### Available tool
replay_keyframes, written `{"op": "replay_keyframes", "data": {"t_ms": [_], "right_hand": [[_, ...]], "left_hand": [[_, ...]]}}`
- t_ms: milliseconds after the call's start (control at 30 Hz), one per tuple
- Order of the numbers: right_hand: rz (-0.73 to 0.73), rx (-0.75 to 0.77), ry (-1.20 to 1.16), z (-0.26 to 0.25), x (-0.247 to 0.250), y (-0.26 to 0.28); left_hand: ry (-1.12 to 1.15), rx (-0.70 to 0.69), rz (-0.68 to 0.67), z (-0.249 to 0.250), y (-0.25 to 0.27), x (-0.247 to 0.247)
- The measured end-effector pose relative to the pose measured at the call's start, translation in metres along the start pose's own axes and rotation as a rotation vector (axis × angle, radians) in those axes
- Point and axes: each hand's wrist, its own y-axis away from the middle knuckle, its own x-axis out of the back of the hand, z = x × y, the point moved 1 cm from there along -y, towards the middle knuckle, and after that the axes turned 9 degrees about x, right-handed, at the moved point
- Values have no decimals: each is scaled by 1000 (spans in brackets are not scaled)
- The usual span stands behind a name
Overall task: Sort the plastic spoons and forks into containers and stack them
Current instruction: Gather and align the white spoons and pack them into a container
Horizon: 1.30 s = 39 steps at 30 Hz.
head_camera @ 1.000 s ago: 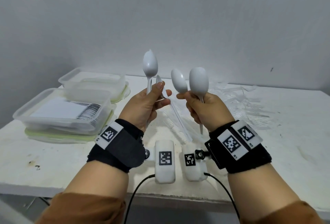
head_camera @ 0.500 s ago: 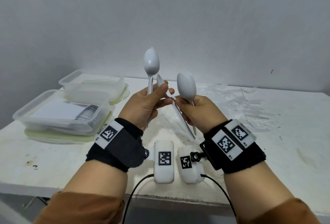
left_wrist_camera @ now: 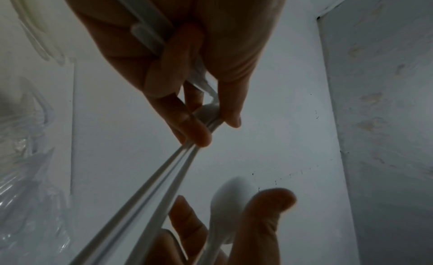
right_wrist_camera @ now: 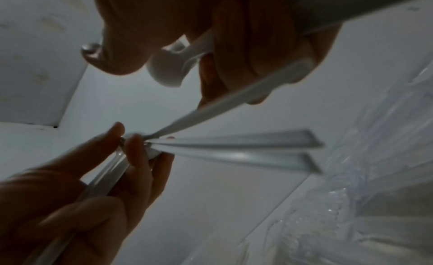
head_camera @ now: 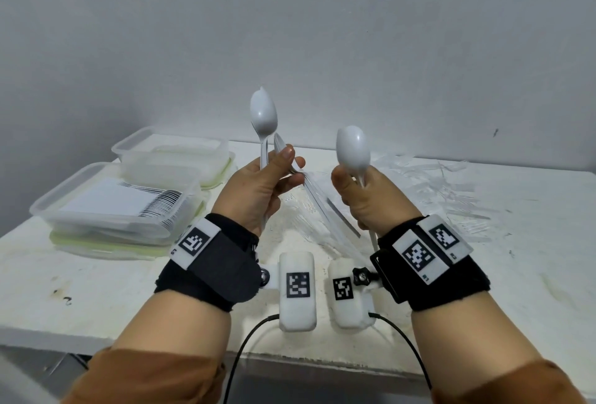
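My left hand (head_camera: 267, 184) grips one white plastic spoon (head_camera: 263, 115) upright, bowl at the top. Its thumb and fingertips also pinch further spoons by the neck, and their handles (head_camera: 317, 208) slant down to the right. In the left wrist view the left hand (left_wrist_camera: 211, 124) pinches those handles (left_wrist_camera: 150, 195). The right wrist view shows the handles (right_wrist_camera: 269, 139) fanned out from the left hand (right_wrist_camera: 131, 148). My right hand (head_camera: 364, 197) is curled round the handle of another white spoon (head_camera: 353, 149), held upright and a short way apart from the left hand.
Two clear containers stand at the table's left on green-edged lids. The near one (head_camera: 48, 207) holds a row of stacked spoons (head_camera: 161, 207), and the far one (head_camera: 129, 145) looks empty. A heap of clear plastic wrappers (head_camera: 435, 184) covers the right side of the white table (head_camera: 96, 290).
A second ago my right hand held two spoons. It came up to the left hand, which took one, and has now drawn back to the right with a single spoon.
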Motion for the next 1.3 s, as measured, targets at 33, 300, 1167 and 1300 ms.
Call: {"op": "replay_keyframes", "data": {"t_ms": [33,300,1167,1300], "right_hand": [[-9,-5,-9,0,-2,0],[74,-127,-195,2,-1,-3],[94,-6,-120,9,-4,-7],[168,9,-47,10,3,-9]], "left_hand": [[-2,5,-1,0,1,0],[-5,29,-10,1,0,-4],[-6,-7,-51,0,-5,-7],[10,-18,-32,3,-5,-4]]}}
